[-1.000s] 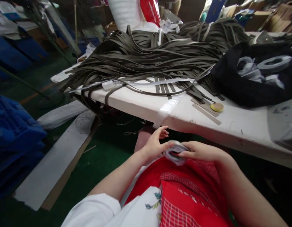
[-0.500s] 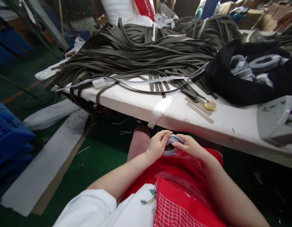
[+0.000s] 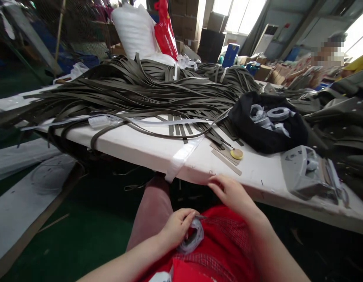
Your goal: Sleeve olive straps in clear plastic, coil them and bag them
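My left hand [image 3: 177,228] is closed around the edge of a small coil of translucent grey strip [image 3: 196,237], held low over the red apron in my lap. The coil is tilted, and a short end sticks out by the fingertips. My right hand [image 3: 230,192] is apart from the coil, in front of the table's near edge. Its thumb and forefinger are slightly parted, and nothing shows between them. Beyond that hand, a small yellow tape roll [image 3: 236,154] and flat brown strips [image 3: 226,161] lie on the white table [image 3: 146,150].
A heap of long dark straps [image 3: 134,90] covers the table's back. To the right are a black cloth bag [image 3: 242,121] with several coils in it and a grey tape dispenser [image 3: 301,172]. A clear strip [image 3: 181,156] hangs over the near edge. A person [image 3: 319,62] is far right.
My right hand has let go of the coil and moved up toward the table edge. The left hand keeps the coil, now lower and further left. The view has tilted up.
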Demonstrator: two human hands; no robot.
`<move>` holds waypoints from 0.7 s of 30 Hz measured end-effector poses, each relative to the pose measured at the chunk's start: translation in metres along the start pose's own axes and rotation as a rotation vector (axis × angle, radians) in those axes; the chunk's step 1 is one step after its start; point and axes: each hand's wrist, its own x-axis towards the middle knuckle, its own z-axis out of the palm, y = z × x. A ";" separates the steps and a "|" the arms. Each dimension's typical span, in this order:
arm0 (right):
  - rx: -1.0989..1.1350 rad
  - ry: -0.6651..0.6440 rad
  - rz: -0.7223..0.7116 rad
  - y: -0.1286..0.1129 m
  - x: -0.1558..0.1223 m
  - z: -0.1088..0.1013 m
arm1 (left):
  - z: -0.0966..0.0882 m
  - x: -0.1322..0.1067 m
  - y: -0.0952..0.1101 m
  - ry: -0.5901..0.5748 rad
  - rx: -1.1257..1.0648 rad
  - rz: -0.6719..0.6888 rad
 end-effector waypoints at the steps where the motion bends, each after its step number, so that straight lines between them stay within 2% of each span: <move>1: -0.087 0.111 0.052 0.008 0.009 -0.007 | -0.001 0.000 0.000 0.002 -0.007 -0.004; 3: -0.312 0.262 0.169 0.029 0.025 -0.013 | -0.004 -0.001 0.000 0.008 -0.027 -0.014; 4: -0.419 0.291 0.221 0.039 0.032 -0.014 | -0.005 -0.001 -0.001 0.011 -0.041 -0.021; 6: -0.563 0.275 0.278 0.057 0.043 -0.011 | -0.008 -0.002 -0.005 0.018 -0.078 -0.030; 9: -0.635 0.219 0.276 0.070 0.049 -0.008 | -0.011 -0.006 -0.014 0.054 -0.145 -0.040; 16: -0.693 0.028 0.207 0.063 0.051 -0.025 | -0.014 -0.012 -0.018 0.094 -0.205 -0.045; 21: -0.680 0.043 0.241 0.060 0.057 -0.029 | -0.013 -0.013 -0.018 0.085 -0.210 -0.038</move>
